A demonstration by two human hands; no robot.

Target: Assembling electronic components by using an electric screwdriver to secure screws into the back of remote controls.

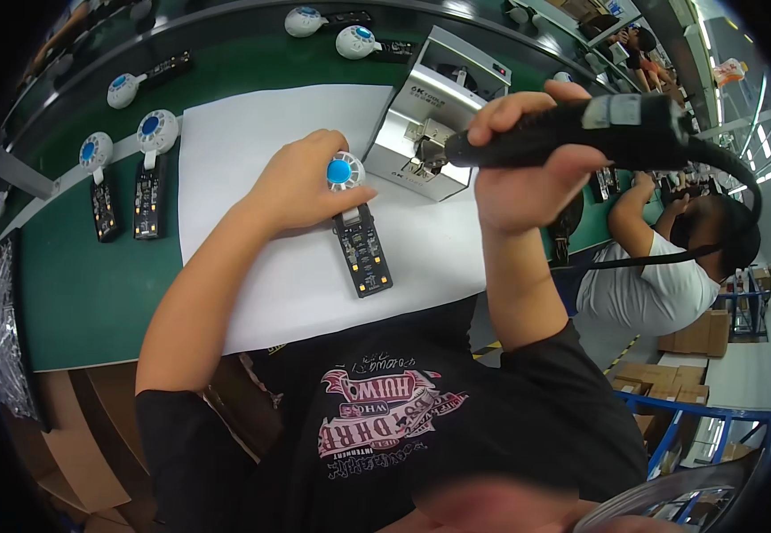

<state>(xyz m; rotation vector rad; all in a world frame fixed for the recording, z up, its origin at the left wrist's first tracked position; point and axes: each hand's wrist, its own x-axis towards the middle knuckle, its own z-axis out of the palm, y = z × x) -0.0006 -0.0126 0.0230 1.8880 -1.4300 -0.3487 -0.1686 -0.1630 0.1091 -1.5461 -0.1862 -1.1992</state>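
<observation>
My left hand (301, 182) is closed around the round white head, blue in its centre, of a small device. A dark circuit board (364, 253) extends from that head toward me, flat on a white sheet (252, 133). Raised on the right, my right hand (523, 182) grips a thick black electric screwdriver (572, 133) with a cord trailing from its back end. The tool's tip points left, at the front opening of a silver box-shaped screw feeder (394, 142). Whether a screw sits on the tip is too small to tell.
Similar devices lie on the green table: two at the left (147, 182), one behind them (123, 91), two at the back (359, 42). The screwdriver's cord (745, 178) loops to the right. A person in a white shirt (643, 293) sits there. Plastic-wrapped material (5, 329) stands at the left edge.
</observation>
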